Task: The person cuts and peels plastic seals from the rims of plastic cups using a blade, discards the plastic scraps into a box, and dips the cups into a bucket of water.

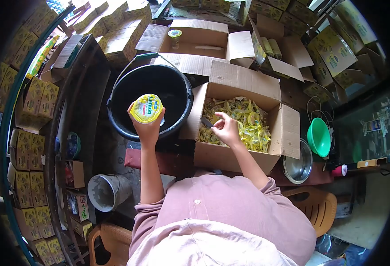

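My left hand (148,128) is closed around a sealed drink cup (146,109) with a yellow lid marked "Lemon", held above the near part of a black bucket (128,84). Between the fingertips of my right hand (227,131) is a small dark flat tool (207,122), blade-like in shape; its exact kind is unclear. That hand hovers over an open cardboard box (244,80) filled with crumpled yellow film wrappers (252,117). Something small and pale shows in the bucket just beside the cup.
Behind the bucket stands an open carton (204,42) with one cup (175,37) inside. A green bowl (319,137) and a metal basin (299,164) lie to the right. A grey pail (104,193) stands at lower left, near shelves of yellow cartons (37,99).
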Demonstrator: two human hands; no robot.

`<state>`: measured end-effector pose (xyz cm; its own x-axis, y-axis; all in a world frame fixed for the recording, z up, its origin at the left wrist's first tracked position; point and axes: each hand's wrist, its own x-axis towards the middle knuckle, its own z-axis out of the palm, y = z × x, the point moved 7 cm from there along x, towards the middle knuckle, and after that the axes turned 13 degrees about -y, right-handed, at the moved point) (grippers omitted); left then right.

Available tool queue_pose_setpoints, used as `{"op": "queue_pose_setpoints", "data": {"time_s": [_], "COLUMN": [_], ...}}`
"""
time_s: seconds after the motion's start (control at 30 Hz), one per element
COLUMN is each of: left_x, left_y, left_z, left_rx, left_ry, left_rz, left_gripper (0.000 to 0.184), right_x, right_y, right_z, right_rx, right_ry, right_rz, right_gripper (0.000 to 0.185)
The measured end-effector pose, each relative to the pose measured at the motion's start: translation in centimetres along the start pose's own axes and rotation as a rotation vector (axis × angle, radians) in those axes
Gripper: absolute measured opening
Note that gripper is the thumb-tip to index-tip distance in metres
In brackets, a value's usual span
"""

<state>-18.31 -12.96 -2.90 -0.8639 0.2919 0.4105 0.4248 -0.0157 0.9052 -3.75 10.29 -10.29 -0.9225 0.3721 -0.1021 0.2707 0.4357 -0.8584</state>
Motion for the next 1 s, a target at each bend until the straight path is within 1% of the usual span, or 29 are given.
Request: {"op": "queue_pose_setpoints", "data": {"time_s": [0.1,0.23,0.3,0.37,0.47,0.5,0.53,0.6,0.63,0.67,0.73,0.83,0.93,0.97,1.0], "left_x": [0.1,0.0,0.1,-0.1,-0.1,-0.2,-0.2,-0.1,-0.2,-0.2,-0.1,-0.2,0.0,0.1,0.0], "left_y": [-0.2,0.1,0.5,1.0,1.4,1.3,1.4,1.2,1.0,0.8,1.1,1.2,1.0,1.3,1.4], "left_z": [-0.1,0.2,0.3,0.5,0.5,0.4,0.4,0.5,0.5,0.4,0.4,0.5,0.6,0.7,0.7], "left_rx": [0.026,0.038,0.051,0.063,0.128,0.116,0.101,0.066,0.049,0.034,0.064,0.057,0.064,0.082,0.102], "left_ry": [-0.005,-0.029,-0.047,-0.066,-0.07,-0.064,-0.058,-0.053,-0.056,-0.06,-0.058,-0.071,-0.085,-0.089,-0.094], "left_rz": [-0.003,-0.008,0.012,0.038,0.066,0.056,0.049,0.04,0.033,0.028,0.046,0.057,0.068,0.075,0.08], "left_gripper": [0.07,0.07,0.07,0.07,0.07,0.071,0.071,0.072,0.073,0.073,0.073,0.072,0.074,0.074,0.075], "right_x": [-1.5,-2.4,-2.4,-1.9,-0.3,0.2,0.5,2.3,2.4,2.0,1.6,0.7,0.2,0.1,0.0], "right_y": [-1.4,-1.2,-0.1,0.6,1.9,2.8,2.9,7.1,7.4,7.7,8.4,7.9,6.1,4.7,2.7], "right_z": [-2.4,-3.3,-3.2,-2.8,-1.8,-1.2,-0.3,2.0,2.5,2.6,2.4,1.2,-0.4,-1.3,-1.9], "right_rx": [-0.102,-0.036,0.075,0.18,0.267,0.386,0.651,0.851,0.817,0.755,0.787,0.656,0.591,0.46,0.505], "right_ry": [0.107,0.113,0.118,0.108,-0.013,-0.053,-0.127,-0.16,-0.18,-0.142,-0.143,-0.066,0.038,0.113,0.153], "right_rz": [0.013,0.017,0.033,0.047,0.066,0.089,0.142,0.185,0.214,0.23,0.255,0.175,0.139,0.077,0.017], "right_gripper": [0.046,0.044,0.043,0.042,0.045,0.046,0.046,0.046,0.047,0.046,0.044,0.043,0.041,0.038,0.033]}}
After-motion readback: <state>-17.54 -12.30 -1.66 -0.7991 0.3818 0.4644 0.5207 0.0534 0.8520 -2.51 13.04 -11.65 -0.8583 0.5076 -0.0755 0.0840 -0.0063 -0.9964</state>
